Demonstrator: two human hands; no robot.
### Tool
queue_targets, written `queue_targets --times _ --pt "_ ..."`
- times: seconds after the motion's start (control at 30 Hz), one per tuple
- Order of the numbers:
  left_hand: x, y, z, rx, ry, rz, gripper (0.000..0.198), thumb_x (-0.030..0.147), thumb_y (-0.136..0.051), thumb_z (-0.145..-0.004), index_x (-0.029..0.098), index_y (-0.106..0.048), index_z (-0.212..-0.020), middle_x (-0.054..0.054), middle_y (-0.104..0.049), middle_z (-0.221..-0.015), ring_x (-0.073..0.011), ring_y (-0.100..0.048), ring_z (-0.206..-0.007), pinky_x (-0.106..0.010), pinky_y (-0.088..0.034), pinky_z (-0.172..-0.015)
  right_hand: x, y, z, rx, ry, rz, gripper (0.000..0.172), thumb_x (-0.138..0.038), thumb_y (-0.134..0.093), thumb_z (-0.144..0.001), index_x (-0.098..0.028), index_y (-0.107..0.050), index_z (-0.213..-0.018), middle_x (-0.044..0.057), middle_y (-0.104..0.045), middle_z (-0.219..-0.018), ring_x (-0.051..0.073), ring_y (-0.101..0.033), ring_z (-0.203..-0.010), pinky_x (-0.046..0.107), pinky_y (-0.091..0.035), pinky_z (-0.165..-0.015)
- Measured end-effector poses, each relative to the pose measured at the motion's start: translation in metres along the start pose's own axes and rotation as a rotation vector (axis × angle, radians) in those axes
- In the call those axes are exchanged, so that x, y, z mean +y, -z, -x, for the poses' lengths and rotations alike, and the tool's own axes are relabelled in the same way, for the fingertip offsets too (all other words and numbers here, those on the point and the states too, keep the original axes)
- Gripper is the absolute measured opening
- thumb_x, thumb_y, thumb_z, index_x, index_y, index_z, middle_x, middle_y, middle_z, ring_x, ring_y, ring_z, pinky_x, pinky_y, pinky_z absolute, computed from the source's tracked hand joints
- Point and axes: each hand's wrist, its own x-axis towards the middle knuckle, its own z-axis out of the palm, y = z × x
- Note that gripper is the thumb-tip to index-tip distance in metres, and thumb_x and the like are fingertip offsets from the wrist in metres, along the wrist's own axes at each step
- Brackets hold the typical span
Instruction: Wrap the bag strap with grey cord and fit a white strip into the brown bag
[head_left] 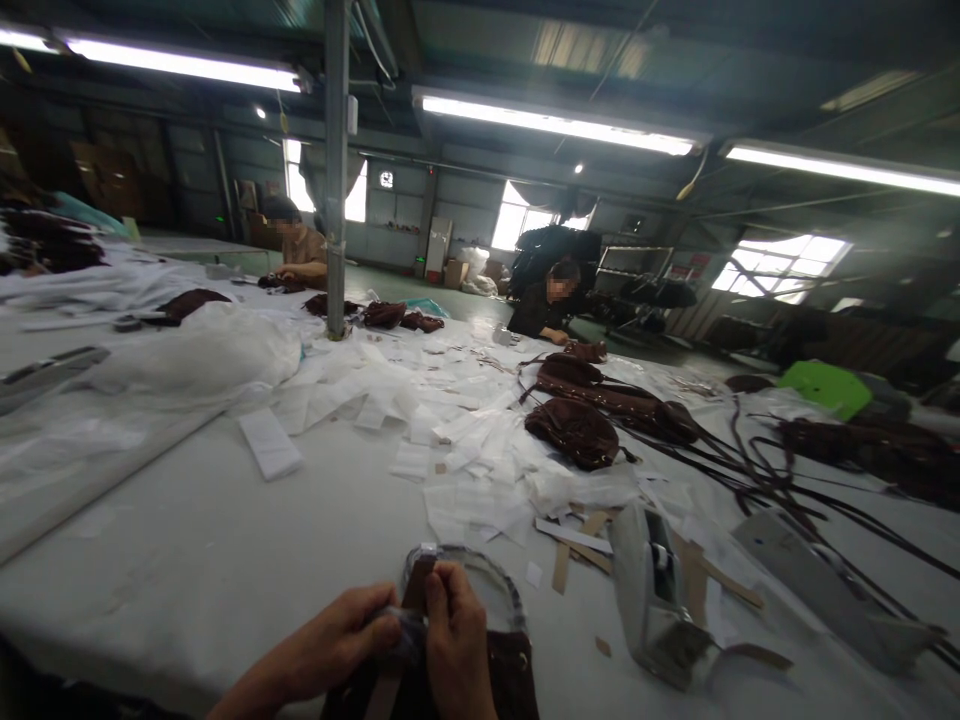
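At the bottom edge of the head view, both my hands work close together over a dark brown bag (514, 675) lying on the white table (187, 560). My left hand (337, 640) is closed around a brown strap wrapped in clear film. My right hand (457, 640) pinches the same strap (416, 585) near its top. A curved handle (487, 575) covered in clear plastic arches just beyond my fingers.
A grey tape dispenser (656, 600) stands right of my hands. Paper slips and plastic bags (465, 450) litter the middle. Brown bags (577, 430) and long straps (787, 490) lie at the right. Two other people (300, 250) (551, 300) work at the far side beside a steel post (336, 170).
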Motion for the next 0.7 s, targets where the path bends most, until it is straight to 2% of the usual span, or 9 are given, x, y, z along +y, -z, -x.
queue_targets --times 0.07,0.13,0.23,0.33,0.57,0.7 --pt "-0.002 0.0 0.001 -0.014 0.023 0.118 0.022 0.041 -0.049 -0.089 0.02 -0.044 -0.094 0.004 -0.048 -0.074 -0.0123 -0.042 -0.065 -0.022 -0.035 -0.058 0.003 -0.001 0.0 0.013 0.011 0.014 0.026 -0.038 -0.038 -0.094 -0.021 -0.051 -0.079 -0.003 -0.05 -0.066 0.014 -0.047 -0.059 0.024 -0.038 -0.056" --pt "-0.001 0.001 0.002 -0.057 0.046 0.226 0.028 0.04 -0.051 -0.089 0.022 -0.041 -0.107 0.004 -0.051 -0.077 -0.0118 -0.043 -0.063 -0.022 -0.037 -0.058 0.003 -0.001 -0.001 -0.004 0.022 0.015 0.026 -0.037 -0.037 -0.095 -0.021 -0.05 -0.078 -0.003 -0.048 -0.064 0.013 -0.046 -0.057 0.024 -0.037 -0.055" --pt "0.007 0.002 0.001 -0.121 -0.02 0.22 0.028 0.036 -0.054 -0.087 0.02 -0.051 -0.11 -0.001 -0.058 -0.09 -0.0176 -0.053 -0.082 -0.027 -0.043 -0.076 0.001 -0.002 -0.003 -0.074 0.062 0.03 0.025 -0.035 -0.039 -0.094 -0.022 -0.049 -0.076 -0.003 -0.049 -0.062 0.013 -0.047 -0.057 0.024 -0.036 -0.055" --pt "0.015 0.003 -0.002 -0.163 -0.1 0.223 0.031 0.033 -0.054 -0.087 0.018 -0.058 -0.114 -0.003 -0.062 -0.1 -0.0241 -0.052 -0.1 -0.031 -0.041 -0.088 -0.001 -0.005 -0.004 -0.119 0.105 0.059 0.024 -0.033 -0.039 -0.093 -0.021 -0.05 -0.076 -0.003 -0.05 -0.063 0.013 -0.047 -0.058 0.024 -0.035 -0.055" --pt "0.012 0.002 -0.007 -0.153 -0.013 0.249 0.037 0.043 -0.056 -0.085 0.015 -0.067 -0.107 -0.003 -0.066 -0.092 -0.0205 -0.055 -0.082 -0.026 -0.042 -0.071 -0.004 -0.012 -0.007 -0.021 0.038 -0.066 0.027 -0.038 -0.042 -0.092 -0.02 -0.052 -0.075 -0.003 -0.048 -0.064 0.012 -0.043 -0.058 0.023 -0.036 -0.055" --pt "0.011 0.0 -0.006 -0.17 0.005 0.378 0.042 0.05 -0.058 -0.083 0.013 -0.069 -0.1 -0.003 -0.064 -0.085 -0.0169 -0.052 -0.074 -0.024 -0.04 -0.067 -0.007 -0.01 -0.011 -0.032 -0.013 -0.108 0.028 -0.041 -0.047 -0.09 -0.019 -0.055 -0.075 -0.004 -0.047 -0.062 0.011 -0.043 -0.057 0.022 -0.036 -0.053"
